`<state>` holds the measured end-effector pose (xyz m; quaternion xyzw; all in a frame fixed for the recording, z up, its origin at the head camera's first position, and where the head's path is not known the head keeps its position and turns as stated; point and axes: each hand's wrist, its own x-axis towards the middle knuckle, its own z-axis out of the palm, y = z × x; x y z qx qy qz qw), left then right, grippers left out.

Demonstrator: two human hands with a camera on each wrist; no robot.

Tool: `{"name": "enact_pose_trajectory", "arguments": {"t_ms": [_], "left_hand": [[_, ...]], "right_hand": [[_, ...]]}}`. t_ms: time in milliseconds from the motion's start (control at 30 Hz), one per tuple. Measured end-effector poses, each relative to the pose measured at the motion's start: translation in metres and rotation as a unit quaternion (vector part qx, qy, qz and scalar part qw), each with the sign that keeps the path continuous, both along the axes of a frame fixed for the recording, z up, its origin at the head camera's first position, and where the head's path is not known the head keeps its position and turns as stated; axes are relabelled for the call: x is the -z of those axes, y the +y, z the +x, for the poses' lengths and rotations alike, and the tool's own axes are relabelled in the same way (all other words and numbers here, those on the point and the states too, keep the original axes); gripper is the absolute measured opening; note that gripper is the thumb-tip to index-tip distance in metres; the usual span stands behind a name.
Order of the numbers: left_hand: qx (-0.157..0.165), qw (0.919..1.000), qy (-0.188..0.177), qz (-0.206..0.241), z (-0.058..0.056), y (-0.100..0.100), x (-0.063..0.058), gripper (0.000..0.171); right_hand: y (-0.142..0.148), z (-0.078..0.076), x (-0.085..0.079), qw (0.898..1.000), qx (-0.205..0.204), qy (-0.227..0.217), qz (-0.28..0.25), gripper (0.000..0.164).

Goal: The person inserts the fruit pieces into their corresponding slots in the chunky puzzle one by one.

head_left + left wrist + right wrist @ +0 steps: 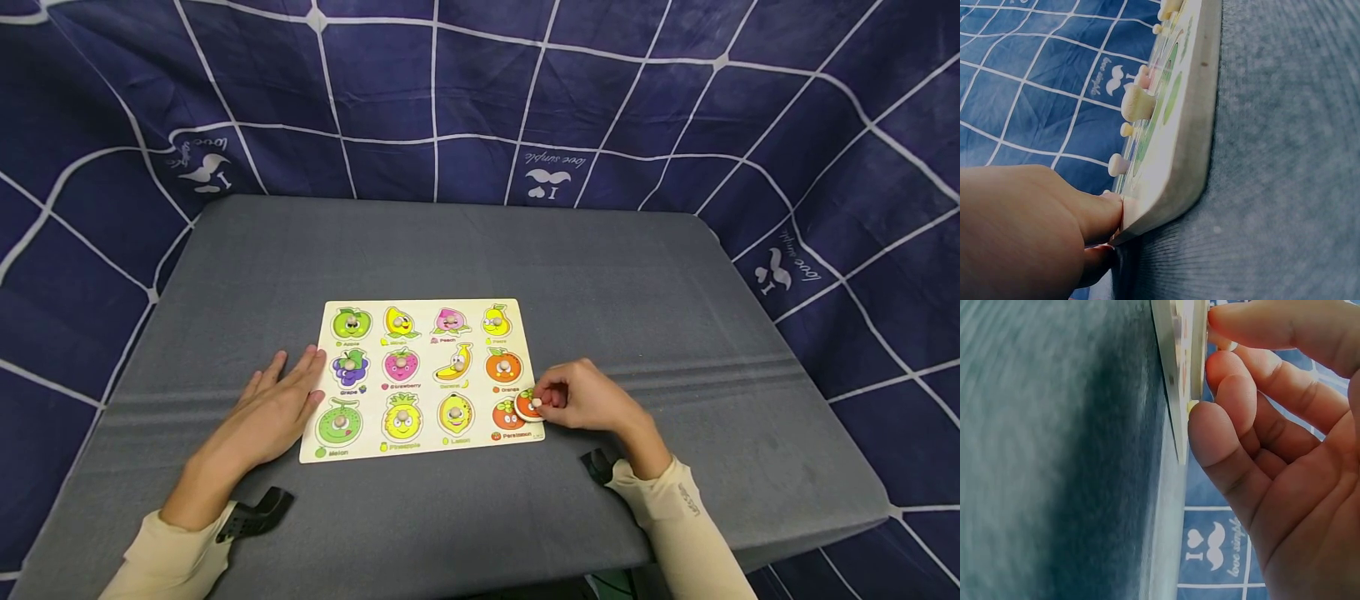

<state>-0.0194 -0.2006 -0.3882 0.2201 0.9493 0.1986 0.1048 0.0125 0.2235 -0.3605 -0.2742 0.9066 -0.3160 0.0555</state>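
A wooden fruit puzzle board lies on the table, its fruit pieces carrying small knobs. My right hand pinches the persimmon puzzle piece by its knob. That piece is tilted and partly overlaps the printed persimmon picture at the board's lower right corner. In the right wrist view, curled fingers hide much of the piece. My left hand lies with extended fingers against the board's left edge. The left wrist view shows its thumb touching the board near a corner.
Grey cloth covers the table. A dark blue curtain with white grid lines surrounds its back and sides. Black straps sit at both wrists, over pale sleeves.
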Motion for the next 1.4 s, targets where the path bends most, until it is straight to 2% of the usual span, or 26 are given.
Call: {"name": "enact_pose_trajectory", "arguments": {"t_ms": [367, 733, 1033, 1400], "left_hand": [[-0.002, 1.0000, -0.002, -0.001, 0.000, 0.000, 0.001, 0.055], [0.000, 1.0000, 0.002, -0.002, 0.000, 0.000, 0.001, 0.054], [0.007, 1.0000, 0.006, 0.004, 0.000, -0.001, 0.000, 0.054], [0.005, 1.0000, 0.001, 0.003, 0.000, -0.001, 0.000, 0.054]], "right_hand": [[-0.013, -0.001, 0.003, 1.000, -0.013, -0.018, -0.010, 0.009], [-0.022, -0.002, 0.003, 0.999, -0.029, -0.013, 0.003, 0.010], [-0.026, -0.002, 0.003, 0.999, -0.037, -0.011, 0.006, 0.004], [-0.030, -0.002, 0.003, 0.999, -0.037, -0.002, 0.020, 0.008]]}}
